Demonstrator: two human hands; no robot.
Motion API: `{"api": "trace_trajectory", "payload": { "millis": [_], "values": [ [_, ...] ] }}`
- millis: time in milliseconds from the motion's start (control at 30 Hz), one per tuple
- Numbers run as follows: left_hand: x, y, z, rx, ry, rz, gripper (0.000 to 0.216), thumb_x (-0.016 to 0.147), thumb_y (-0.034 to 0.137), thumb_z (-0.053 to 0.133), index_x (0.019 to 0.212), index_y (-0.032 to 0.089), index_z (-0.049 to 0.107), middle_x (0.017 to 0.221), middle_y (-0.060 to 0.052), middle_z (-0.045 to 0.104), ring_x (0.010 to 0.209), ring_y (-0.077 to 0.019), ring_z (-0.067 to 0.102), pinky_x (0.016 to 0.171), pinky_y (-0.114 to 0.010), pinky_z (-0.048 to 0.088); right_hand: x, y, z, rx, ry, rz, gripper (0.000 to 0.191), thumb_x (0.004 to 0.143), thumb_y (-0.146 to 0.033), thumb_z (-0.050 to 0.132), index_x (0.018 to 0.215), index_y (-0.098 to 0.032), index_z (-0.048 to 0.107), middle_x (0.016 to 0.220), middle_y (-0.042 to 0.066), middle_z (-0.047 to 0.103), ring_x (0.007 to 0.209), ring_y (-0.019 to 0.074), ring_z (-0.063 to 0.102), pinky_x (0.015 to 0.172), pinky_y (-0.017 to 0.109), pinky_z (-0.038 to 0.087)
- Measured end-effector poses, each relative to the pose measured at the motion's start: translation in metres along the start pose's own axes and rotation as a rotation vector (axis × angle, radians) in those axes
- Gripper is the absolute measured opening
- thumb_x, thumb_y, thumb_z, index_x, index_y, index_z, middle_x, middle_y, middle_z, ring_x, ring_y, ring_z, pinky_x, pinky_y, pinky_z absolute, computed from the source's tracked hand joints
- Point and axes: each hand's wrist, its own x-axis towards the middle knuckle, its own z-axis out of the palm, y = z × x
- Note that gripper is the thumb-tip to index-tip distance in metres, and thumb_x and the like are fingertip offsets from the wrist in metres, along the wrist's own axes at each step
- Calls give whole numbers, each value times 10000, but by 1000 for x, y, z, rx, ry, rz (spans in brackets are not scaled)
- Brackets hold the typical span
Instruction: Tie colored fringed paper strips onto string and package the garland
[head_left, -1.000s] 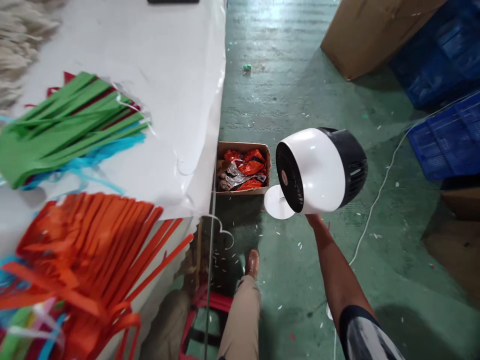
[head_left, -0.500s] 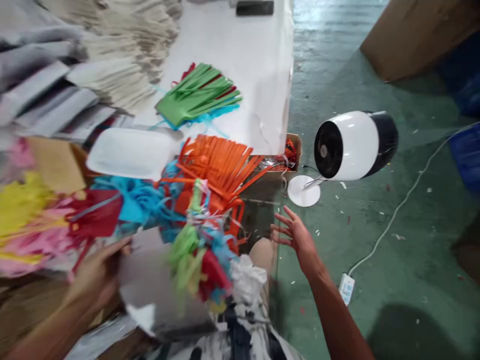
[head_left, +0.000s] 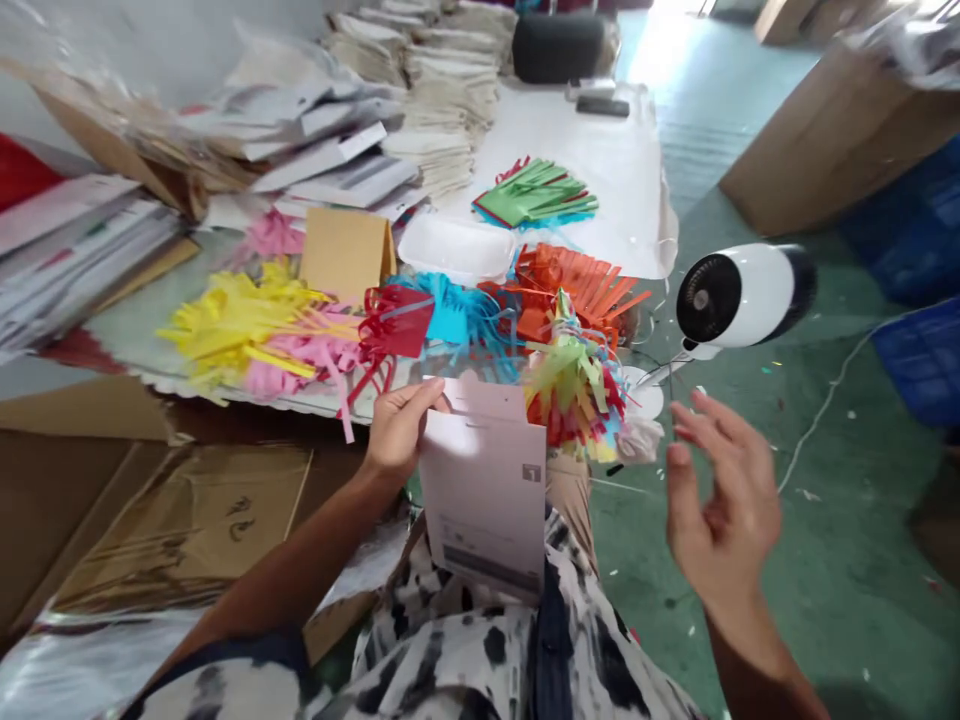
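White printed packet (head_left: 480, 510) before the torso, upper left edge pinched in left hand (head_left: 397, 430); contents can't be told. Right hand (head_left: 724, 490) loose, fingers spread, gripping nothing, apart from packet. Multicoloured tassel bundle (head_left: 574, 395) just beside packet's right edge, contact unclear. Low left: cardboard box (head_left: 82, 412), flap up, cardboard sheet (head_left: 244, 500) with handwritten marks inside. On table: shallow white tray (head_left: 457, 248) between tan folded card (head_left: 341, 255) and orange fringe (head_left: 574, 275). Farther right: tall cardboard box (head_left: 814, 140), clear plastic (head_left: 919, 50) at top; blue crate (head_left: 919, 370), contents unclear.
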Motion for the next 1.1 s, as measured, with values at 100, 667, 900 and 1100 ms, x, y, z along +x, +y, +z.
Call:
{"api": "trace_trajectory", "payload": {
  "millis": [100, 667, 900, 1100],
  "values": [
    [-16, -2, -15, 47, -46, 65, 437, 849, 510, 740, 567, 186, 656, 549, 7, 569, 542, -128, 467, 560, -271, 338, -16, -56, 15, 77, -104, -215, 555, 985, -136, 621, 1460, -423, 635, 1537, 73, 552, 1289, 309, 653, 1015, 546, 631],
    [-107, 50, -11, 468, -864, 427, 245, 927, 419, 733, 907, 178, 693, 843, -5, 679, 735, -136, 556, 667, -249, 404, -87, -105, -6, 156, -295, -3, 84, 1019, -275, 672, 1043, -276, 753, 1489, 95, 620, 1421, 292, 581, 1154, 543, 527],
    [-130, 68, 7, 516, -1061, 750, 178, 910, 294, 751, 893, 199, 602, 917, -2, 659, 817, -150, 568, 774, -276, 423, -86, -118, -45, 60, -252, -63, 215, 1017, -273, 695, 1215, -332, 757, 1422, 61, 686, 1381, 267, 623, 1124, 536, 570],
    [-136, 71, 6, 388, -1155, 630, 205, 908, 336, 766, 884, 196, 619, 922, -11, 675, 815, -150, 580, 723, -264, 413, -87, -133, -63, -130, -266, -145, 234, 985, -270, 738, 1210, -322, 776, 1585, 67, 575, 1332, 266, 665, 1083, 509, 604]
  ]
}}
